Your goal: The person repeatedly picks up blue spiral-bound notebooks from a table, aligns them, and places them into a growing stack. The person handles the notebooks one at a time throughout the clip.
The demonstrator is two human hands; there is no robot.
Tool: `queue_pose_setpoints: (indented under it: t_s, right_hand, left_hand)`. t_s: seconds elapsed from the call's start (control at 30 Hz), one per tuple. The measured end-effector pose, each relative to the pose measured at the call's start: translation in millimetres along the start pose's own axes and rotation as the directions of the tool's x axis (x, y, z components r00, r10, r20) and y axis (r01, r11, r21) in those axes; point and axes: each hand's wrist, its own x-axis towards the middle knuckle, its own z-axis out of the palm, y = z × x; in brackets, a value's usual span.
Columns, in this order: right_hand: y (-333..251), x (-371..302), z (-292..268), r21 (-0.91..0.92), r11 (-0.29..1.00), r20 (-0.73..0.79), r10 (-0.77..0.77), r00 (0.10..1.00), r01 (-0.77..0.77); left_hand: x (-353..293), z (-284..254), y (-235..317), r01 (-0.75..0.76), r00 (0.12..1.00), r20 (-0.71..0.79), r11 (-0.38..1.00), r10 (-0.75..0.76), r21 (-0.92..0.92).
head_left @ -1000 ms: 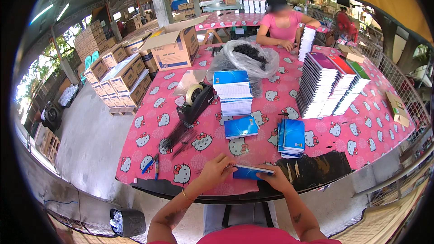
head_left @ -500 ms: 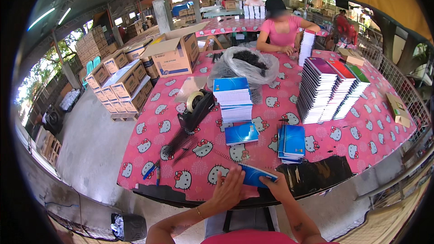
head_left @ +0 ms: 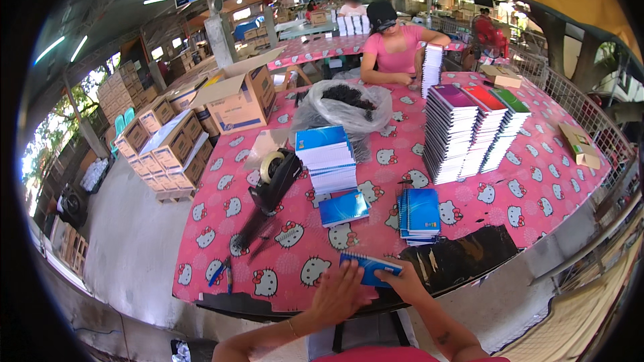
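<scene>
A blue-covered notebook (head_left: 368, 267) lies at the table's near edge, with a dark spiral coil along its far edge. My right hand (head_left: 406, 284) grips its right end, thumb on the cover. Against its left end my left hand (head_left: 337, 293) rests with fingers stretched out, partly covering the cover and coil. Just beyond, a few blue booklets (head_left: 344, 208) lie in a low pile, and a small stack of coiled blue notebooks (head_left: 422, 210) sits to the right. Behind stands a taller stack of blue-covered booklets (head_left: 323, 139), without visible coils.
Left are a black tape dispenser (head_left: 276, 181), loose dark coils (head_left: 253, 229) and pens (head_left: 229, 277). A plastic bag (head_left: 310, 114) holds black coils. Tall purple-topped notebook stacks (head_left: 448, 141) stand right. Dark torn board (head_left: 469, 258) covers the near edge. A co-worker (head_left: 396, 50) sits opposite.
The loose coil that trailed left from the notebook now lies along its far edge. My left hand has shifted slightly, fingers over the cover. My view has turned a little right.
</scene>
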Motion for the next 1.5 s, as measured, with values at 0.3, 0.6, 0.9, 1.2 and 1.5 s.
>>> queue_pose_setpoints:
  t_s: [0.3,0.6,0.9,1.2,1.5]
  right_hand:
    - [3.3,5.6,2.8,-0.028,0.999,0.027,0.044,0.999,-0.043]
    - [-0.2,2.8,8.2,-0.102,0.995,0.061,-0.002,0.998,0.008]
    - [24.0,19.3,-2.4,-0.194,0.968,0.076,-0.146,0.986,0.159]
    - [37.8,32.7,-3.6,-0.254,0.961,0.136,-0.077,0.988,0.110]
    - [45.2,34.8,-9.3,-0.303,0.938,0.192,-0.114,0.975,0.169]
  left_hand:
    - [0.4,0.3,9.7,-0.070,0.989,-0.141,0.991,0.053,-0.113]
    - [5.2,-0.9,12.5,-0.108,0.981,-0.179,0.983,0.081,-0.147]
    - [24.9,-1.4,8.7,-0.118,0.988,-0.118,0.985,0.103,-0.127]
    - [16.7,20.4,16.4,-0.100,0.993,-0.074,0.976,0.087,-0.193]
    - [28.9,20.8,-12.3,-0.153,0.986,-0.117,0.899,0.115,-0.409]
